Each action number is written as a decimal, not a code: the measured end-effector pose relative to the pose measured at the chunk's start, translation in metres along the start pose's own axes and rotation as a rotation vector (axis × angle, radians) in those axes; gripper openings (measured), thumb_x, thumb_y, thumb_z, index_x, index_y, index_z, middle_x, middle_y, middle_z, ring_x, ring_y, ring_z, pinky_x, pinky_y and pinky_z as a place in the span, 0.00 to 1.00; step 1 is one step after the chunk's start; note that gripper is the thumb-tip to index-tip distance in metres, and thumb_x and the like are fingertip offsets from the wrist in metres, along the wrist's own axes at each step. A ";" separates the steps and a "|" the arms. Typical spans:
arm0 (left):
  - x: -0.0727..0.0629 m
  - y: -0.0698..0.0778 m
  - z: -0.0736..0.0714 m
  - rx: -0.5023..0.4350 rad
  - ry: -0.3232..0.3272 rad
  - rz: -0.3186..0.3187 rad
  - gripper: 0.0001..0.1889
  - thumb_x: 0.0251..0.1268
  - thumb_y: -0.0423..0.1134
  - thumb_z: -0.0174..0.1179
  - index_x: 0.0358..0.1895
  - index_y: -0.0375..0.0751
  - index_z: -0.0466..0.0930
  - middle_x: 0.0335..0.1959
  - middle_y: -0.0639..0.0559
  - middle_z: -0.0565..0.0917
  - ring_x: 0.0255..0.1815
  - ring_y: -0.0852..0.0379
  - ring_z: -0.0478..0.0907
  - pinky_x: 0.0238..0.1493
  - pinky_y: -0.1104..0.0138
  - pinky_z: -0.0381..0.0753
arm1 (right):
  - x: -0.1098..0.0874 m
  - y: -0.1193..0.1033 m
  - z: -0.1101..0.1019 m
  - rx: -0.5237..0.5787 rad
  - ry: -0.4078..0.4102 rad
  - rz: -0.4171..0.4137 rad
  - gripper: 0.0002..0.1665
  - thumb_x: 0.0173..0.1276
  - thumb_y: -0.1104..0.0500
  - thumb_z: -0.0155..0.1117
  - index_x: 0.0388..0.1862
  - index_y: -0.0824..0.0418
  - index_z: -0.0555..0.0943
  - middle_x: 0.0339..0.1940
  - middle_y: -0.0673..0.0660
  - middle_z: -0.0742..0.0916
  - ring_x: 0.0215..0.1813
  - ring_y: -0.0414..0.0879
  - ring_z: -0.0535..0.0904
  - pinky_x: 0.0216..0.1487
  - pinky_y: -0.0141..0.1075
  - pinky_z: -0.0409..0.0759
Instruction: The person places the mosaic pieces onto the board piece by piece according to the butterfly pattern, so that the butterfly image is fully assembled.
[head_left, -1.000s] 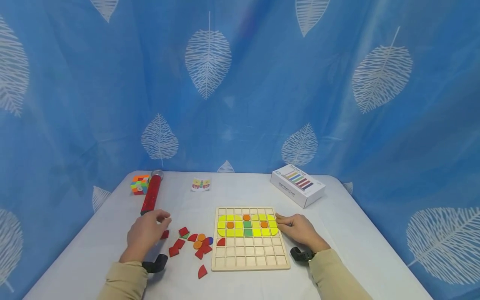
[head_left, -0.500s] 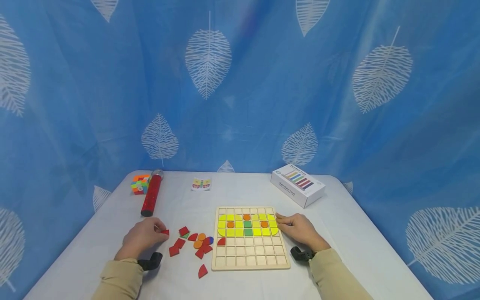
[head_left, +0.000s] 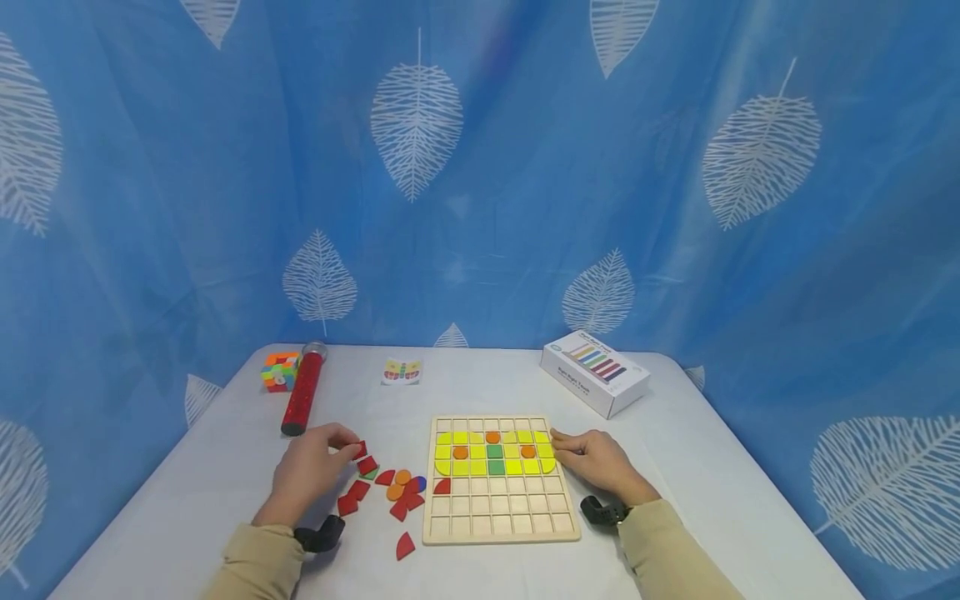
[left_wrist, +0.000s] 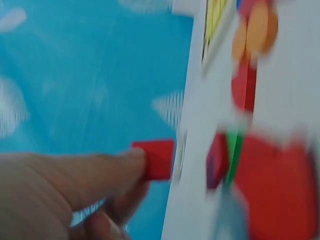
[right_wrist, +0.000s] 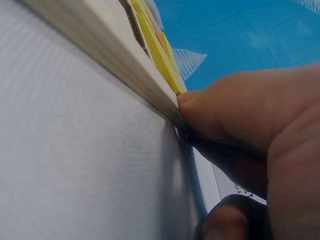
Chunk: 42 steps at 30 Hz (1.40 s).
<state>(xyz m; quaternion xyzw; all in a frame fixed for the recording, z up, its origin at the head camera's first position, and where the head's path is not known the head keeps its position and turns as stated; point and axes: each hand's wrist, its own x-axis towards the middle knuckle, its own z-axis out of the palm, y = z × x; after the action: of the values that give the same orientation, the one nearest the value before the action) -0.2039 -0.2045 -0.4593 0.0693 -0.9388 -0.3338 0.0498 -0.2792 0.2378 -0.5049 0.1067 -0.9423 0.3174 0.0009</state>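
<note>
In the head view my left hand (head_left: pixel 311 467) pinches a red square tile (left_wrist: pixel 159 159) between thumb and fingertips, just above the loose pieces left of the board. The wooden grid board (head_left: pixel 502 533) holds yellow tiles (head_left: pixel 478 467) in its upper rows, with orange round pieces (head_left: pixel 492 437), two green squares (head_left: pixel 495 460) and one red quarter-circle tile (head_left: pixel 442 486) below them. My right hand (head_left: pixel 596 460) holds the board's right edge, its thumb (right_wrist: pixel 200 107) on the rim in the right wrist view, the other fingers lower and partly in shadow.
Loose red tiles (head_left: pixel 347 505), orange discs (head_left: pixel 395 492) and a blue piece (head_left: pixel 421 483) lie left of the board. Farther back are a pattern card (head_left: pixel 402 372), a red tube (head_left: pixel 302 400), a puzzle cube (head_left: pixel 280 372) and a white box (head_left: pixel 596 372).
My left hand lowered to a red tile at the far left, took hold of it, and has moved right and slightly back with it. My right hand stays at the board's edge.
</note>
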 end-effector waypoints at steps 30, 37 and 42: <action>-0.019 0.071 0.090 0.055 -0.136 0.371 0.05 0.61 0.47 0.74 0.40 0.59 0.93 0.37 0.66 0.85 0.34 0.64 0.75 0.32 0.70 0.74 | 0.005 -0.003 0.001 -0.006 -0.010 -0.012 0.16 0.70 0.50 0.70 0.54 0.52 0.89 0.66 0.44 0.84 0.72 0.55 0.76 0.71 0.58 0.71; -0.021 0.071 0.092 0.188 -0.127 0.427 0.06 0.61 0.50 0.74 0.40 0.59 0.94 0.33 0.67 0.77 0.29 0.67 0.70 0.27 0.71 0.70 | 0.003 -0.002 0.001 0.012 -0.019 0.008 0.17 0.70 0.49 0.69 0.54 0.52 0.89 0.66 0.44 0.84 0.73 0.56 0.75 0.72 0.58 0.70; -0.021 0.071 0.090 0.199 -0.089 0.415 0.08 0.61 0.50 0.74 0.42 0.58 0.94 0.35 0.65 0.79 0.29 0.66 0.71 0.27 0.72 0.70 | 0.002 -0.001 0.001 0.028 -0.022 0.014 0.17 0.70 0.50 0.69 0.55 0.52 0.88 0.67 0.44 0.84 0.74 0.55 0.74 0.73 0.58 0.69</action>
<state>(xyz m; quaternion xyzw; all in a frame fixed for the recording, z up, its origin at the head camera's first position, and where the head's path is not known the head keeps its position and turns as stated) -0.2023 -0.0909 -0.4849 -0.1355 -0.9625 -0.2247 0.0689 -0.2808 0.2365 -0.5049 0.1037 -0.9384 0.3293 -0.0133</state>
